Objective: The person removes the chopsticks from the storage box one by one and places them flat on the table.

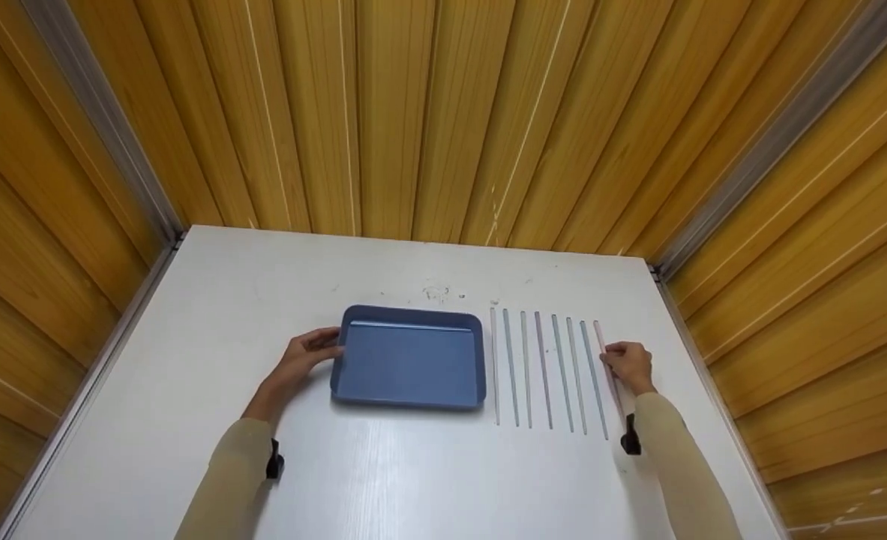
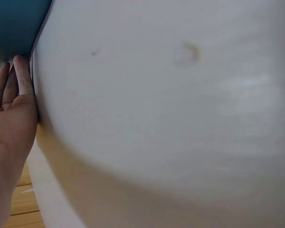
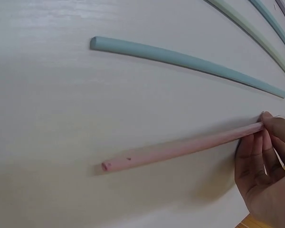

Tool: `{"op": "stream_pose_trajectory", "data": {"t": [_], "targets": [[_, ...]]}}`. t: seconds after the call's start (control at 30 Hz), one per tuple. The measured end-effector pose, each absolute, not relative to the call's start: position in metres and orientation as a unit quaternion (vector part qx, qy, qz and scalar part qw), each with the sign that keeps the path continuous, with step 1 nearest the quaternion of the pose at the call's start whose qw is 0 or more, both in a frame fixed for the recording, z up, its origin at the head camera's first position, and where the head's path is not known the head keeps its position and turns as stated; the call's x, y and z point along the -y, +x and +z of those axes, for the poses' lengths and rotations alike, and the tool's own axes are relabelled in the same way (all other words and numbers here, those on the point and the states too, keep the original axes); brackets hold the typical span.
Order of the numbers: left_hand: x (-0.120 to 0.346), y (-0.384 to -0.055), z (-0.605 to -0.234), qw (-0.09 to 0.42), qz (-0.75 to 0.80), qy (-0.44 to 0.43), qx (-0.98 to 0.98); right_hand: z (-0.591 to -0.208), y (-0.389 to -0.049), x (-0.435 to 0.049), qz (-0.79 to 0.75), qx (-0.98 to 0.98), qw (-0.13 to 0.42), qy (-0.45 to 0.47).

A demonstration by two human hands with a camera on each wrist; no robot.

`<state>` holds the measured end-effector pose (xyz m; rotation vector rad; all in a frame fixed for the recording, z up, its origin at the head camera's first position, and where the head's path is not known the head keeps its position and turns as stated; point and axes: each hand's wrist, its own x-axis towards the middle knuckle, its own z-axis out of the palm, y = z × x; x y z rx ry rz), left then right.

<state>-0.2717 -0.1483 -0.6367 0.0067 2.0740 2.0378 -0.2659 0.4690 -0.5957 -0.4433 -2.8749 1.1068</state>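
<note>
My right hand [image 1: 629, 365] pinches a pale pink chopstick [image 3: 180, 148] between thumb and fingertips, close over the white table. Left of it lies a row of several chopsticks in pastel blue, green, purple and pink; the blue chopstick [image 3: 180, 58] is nearest to the pink one. At the left end of the blue rectangular tray [image 1: 413, 364], my left hand [image 1: 308, 354] holds the wall, with fingers along the outside and the thumb at the rim. In the left wrist view, the fingertips [image 2: 23, 64] touch the outer wall. No objects lie inside the tray.
The white table [image 1: 413, 480] has dark scuff marks [image 1: 437, 292] behind the tray. Yellow wood-patterned panels [image 1: 391, 127] rise behind and on both sides, with grey metal posts [image 1: 773, 142] at the corners.
</note>
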Motion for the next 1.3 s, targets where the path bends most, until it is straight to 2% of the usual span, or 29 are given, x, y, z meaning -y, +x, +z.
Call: {"op": "stream_pose_trajectory", "data": {"t": [0.43, 0.6, 1.03, 1.3], "targets": [[0.148, -0.275, -0.638, 0.121, 0.697, 0.021, -0.707, -0.587, -0.264, -0.468, 0.343, 0.93, 0.031, -0.127], [0.148, -0.272, -0.639, 0.118, 0.693, 0.011, -0.711, -0.58, -0.271, -0.46, 0.334, 0.936, 0.065, -0.091], [0.148, -0.272, -0.643, 0.125, 0.694, 0.005, -0.709, -0.551, -0.298, -0.398, 0.361, 0.927, 0.103, 0.01], [0.149, -0.27, -0.637, 0.124, 0.7, 0.004, -0.703, -0.532, -0.309, -0.353, 0.366, 0.922, 0.096, 0.087]]}}
